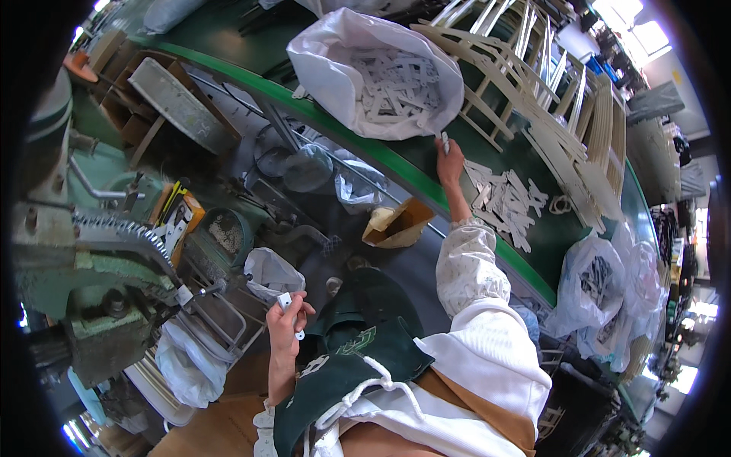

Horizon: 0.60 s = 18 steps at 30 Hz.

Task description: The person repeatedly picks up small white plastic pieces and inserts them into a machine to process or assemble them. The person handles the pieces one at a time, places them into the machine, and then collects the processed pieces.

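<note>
My left hand [283, 329] is closed around a small flat white strip with a hole [285, 302], held over my lap near the machine. My right hand [451, 163] reaches to the table and pinches a similar white piece [445, 142], just beside the lower right of a white sack [324, 72]. Many white strips [396, 84] fill that sack, whose mouth is wide open. To the right of my right wrist, a loose pile of white strips [502, 199] lies on the green table [422, 183].
A green machine [114, 335] with a coiled spring stands at the left. Stacked pale frames [563, 114] take up the table's far right. Plastic bags of parts [598, 282] sit at the right end. Below the table are an open cardboard box [403, 225] and a parts bucket [228, 236].
</note>
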{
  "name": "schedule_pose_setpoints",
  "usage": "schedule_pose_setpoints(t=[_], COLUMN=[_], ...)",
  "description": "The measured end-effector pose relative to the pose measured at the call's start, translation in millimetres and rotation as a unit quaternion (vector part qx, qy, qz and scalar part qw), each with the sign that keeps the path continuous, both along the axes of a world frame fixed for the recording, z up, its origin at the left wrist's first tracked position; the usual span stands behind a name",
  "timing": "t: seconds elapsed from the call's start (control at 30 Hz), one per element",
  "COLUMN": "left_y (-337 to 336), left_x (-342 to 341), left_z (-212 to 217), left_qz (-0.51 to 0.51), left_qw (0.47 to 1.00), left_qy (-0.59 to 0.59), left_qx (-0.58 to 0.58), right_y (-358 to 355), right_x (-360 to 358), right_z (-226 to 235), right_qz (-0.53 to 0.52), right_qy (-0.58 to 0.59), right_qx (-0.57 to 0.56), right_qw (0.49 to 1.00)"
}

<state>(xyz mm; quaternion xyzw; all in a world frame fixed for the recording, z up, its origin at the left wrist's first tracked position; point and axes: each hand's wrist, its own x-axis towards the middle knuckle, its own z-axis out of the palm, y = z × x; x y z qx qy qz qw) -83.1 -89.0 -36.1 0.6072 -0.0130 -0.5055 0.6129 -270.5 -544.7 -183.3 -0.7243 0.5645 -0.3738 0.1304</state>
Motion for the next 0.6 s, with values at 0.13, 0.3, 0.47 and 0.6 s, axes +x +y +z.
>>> schedule_pose_setpoints(t=[0.13, 0.3, 0.47, 0.6], left_y=[11, 32, 22, 3], left_x=[1, 5, 8, 14], left_z=[0, -5, 10, 18], left_qz=[0.016, 0.093, 0.141, 0.172], left_qw=[1.000, 0.995, 0.988, 0.982], left_qy=[-0.003, 0.013, -0.038, -0.035], left_qx=[-0.005, -0.029, -0.039, -0.065], right_y=[-22, 11, 142, 226], right_x=[-8, -18, 61, 110], right_z=[-4, 5, 100, 161], right_qz=[0.049, 0.128, 0.359, 0.423], right_qy=[0.212, 0.107, -0.247, -0.229], right_qx=[0.007, 0.274, 0.577, 0.635], right_qw=[0.976, 0.947, 0.690, 0.605])
